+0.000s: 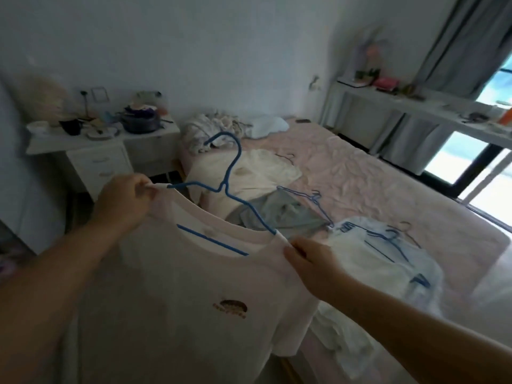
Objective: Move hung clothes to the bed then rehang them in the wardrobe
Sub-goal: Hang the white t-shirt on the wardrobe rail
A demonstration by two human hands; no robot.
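Head-height view, down over the bed

2 hands hold 1 white T-shirt on 1 blue hanger. On the 1 bed lie what look like 4 garments, though the heap is blurred, and 1 pillow. 1 desk stands beside it.

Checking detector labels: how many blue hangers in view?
3: one hanger in the held shirt, one on the grey garment, one on the white-blue garment. Others may be hidden.
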